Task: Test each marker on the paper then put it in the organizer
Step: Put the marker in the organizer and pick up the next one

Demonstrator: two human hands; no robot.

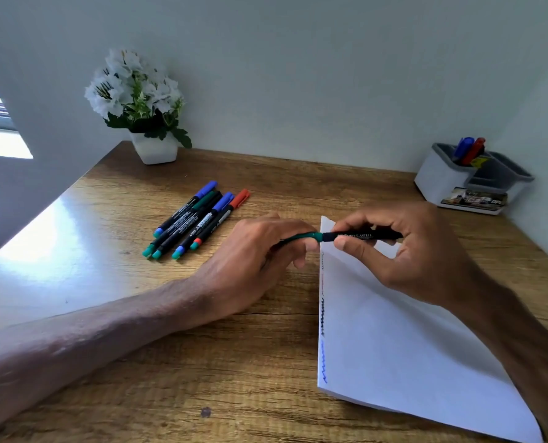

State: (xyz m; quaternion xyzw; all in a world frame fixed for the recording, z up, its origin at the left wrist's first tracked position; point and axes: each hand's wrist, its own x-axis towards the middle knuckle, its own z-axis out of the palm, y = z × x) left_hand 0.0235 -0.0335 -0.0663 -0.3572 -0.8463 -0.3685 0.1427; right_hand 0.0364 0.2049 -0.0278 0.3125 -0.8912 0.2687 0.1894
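Observation:
A green marker (pixel 359 235) with a black barrel lies level between my hands above the far left corner of the white paper (pixel 410 356). My right hand (pixel 416 251) pinches its barrel. My left hand (pixel 263 260) grips its green cap (pixel 301 237), which sits against the barrel end. Several squiggles in blue, black and red run down the paper's left edge. Several capped markers (pixel 196 219), blue, green and red, lie side by side on the wooden desk (pixel 138 314) to the left. The white and grey organizer (pixel 442 179) at the back right holds a blue and a red marker.
A white pot of white flowers (pixel 144 107) stands at the back left by the wall. Walls close the desk at the back and the right. A window is at the far left.

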